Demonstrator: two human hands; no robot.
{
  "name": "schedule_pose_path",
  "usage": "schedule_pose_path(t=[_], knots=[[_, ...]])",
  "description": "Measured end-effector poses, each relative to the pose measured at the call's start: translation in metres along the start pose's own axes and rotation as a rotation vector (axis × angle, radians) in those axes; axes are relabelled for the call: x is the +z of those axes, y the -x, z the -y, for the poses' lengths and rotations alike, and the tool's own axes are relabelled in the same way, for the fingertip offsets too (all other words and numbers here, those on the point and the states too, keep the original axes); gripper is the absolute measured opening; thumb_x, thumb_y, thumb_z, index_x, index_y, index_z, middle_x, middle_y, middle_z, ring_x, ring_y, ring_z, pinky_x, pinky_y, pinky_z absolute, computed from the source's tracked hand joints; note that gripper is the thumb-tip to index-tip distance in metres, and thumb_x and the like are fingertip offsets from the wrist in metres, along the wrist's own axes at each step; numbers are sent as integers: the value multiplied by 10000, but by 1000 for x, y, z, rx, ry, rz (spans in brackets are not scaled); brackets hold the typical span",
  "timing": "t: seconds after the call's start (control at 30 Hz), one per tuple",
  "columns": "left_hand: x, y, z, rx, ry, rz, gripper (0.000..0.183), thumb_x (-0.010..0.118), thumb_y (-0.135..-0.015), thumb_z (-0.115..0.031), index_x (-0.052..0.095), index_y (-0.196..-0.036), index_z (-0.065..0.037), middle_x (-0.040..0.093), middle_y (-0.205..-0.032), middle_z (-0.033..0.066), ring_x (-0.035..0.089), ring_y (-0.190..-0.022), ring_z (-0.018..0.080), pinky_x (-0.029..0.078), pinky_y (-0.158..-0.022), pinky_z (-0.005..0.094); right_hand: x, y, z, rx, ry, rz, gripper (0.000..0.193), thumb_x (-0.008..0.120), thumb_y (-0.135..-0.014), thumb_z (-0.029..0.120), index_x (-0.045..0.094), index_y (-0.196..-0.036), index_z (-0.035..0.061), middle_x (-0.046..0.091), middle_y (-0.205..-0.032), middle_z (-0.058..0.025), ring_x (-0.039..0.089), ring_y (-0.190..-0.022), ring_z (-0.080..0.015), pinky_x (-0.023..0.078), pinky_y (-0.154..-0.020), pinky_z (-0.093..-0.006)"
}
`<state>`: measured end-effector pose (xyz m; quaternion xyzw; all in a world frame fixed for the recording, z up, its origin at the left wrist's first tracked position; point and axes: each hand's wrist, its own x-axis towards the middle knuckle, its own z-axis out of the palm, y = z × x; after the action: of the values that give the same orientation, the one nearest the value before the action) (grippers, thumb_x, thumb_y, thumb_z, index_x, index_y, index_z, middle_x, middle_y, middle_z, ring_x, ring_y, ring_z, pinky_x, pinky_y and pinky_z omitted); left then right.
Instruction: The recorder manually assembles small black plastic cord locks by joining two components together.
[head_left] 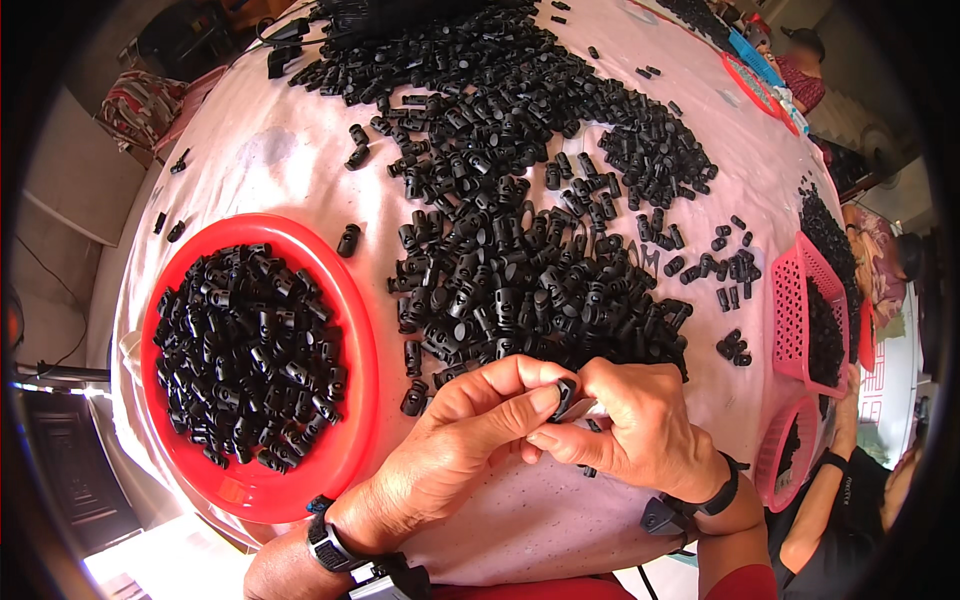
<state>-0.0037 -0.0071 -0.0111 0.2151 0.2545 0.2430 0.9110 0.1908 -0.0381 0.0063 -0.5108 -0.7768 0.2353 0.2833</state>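
Note:
Close to my body, over the front of the large pile of small black cord locks (500, 290), my two hands meet. Thumb and forefinger of my left hand (470, 420) pinch one black cord lock (566, 394). My right hand (640, 425) is closed right beside it, its thumb and bent forefinger pressed together. A pale sliver shows between those fingers, but what they grip is mostly hidden. Left of my hands, a round red basin (362, 400) holds a heap of similar black cord locks (250, 350).
A pale pink cloth (480, 530) covers the table. Smaller clusters of black pieces (655, 155) spread to the right and back. Pink baskets (790, 310) stand at the right edge, where another person's arm (825, 490) reaches in. More people sit farther back.

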Motion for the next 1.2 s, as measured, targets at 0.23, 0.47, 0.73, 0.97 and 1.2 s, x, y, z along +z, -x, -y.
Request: schedule_pose_path(t=[0.23, 0.47, 0.73, 0.97, 1.2], knots=[[1, -1, -1, -1, 14, -4, 208, 560, -1003, -232, 598, -1141, -80, 624, -966, -30, 529, -822, 28, 431, -742, 203, -1, -2, 2, -2, 18, -6, 439, 779, -810, 403, 568, -723, 28, 594, -556, -65, 588, -443, -146, 439, -406, -274], [-1, -1, 0, -1, 15, 31, 210, 557, -1004, -228, 592, -1147, -79, 629, -971, -26, 534, -830, 29, 433, -747, 205, 1, 0, -1, -18, 15, -28, 430, 788, -803, 393, 568, -720, 32, 599, -559, -68, 603, -454, -160, 449, -415, -280], [0, -2, 0, -2, 20, 11, 214, 555, -1004, -226, 597, -1149, -74, 632, -976, -20, 532, -831, 35, 435, -746, 205, 1, -1, 1, -18, 0, -27, 432, 787, -804, 390, 562, -714, 32, 602, -566, -79, 621, -473, -179, 460, -428, -288], [1, 2, -1, 0, 19, 6, 217, 559, -1002, -226, 599, -1150, -72, 637, -987, -15, 531, -827, 37, 435, -744, 206, 0, -2, 2, -15, -1, -8, 440, 782, -808, 401, 560, -717, 31, 599, -563, -79, 619, -471, -175, 456, -425, -287], [1, 1, -1, 6, 23, 12, 224, 557, -1003, -220, 593, -1156, -61, 631, -978, -9, 527, -825, 41, 433, -744, 208, 1, -1, 1, -7, -11, -11, 436, 779, -811, 402, 563, -722, 33, 602, -563, -76, 618, -469, -169, 458, -426, -284]])
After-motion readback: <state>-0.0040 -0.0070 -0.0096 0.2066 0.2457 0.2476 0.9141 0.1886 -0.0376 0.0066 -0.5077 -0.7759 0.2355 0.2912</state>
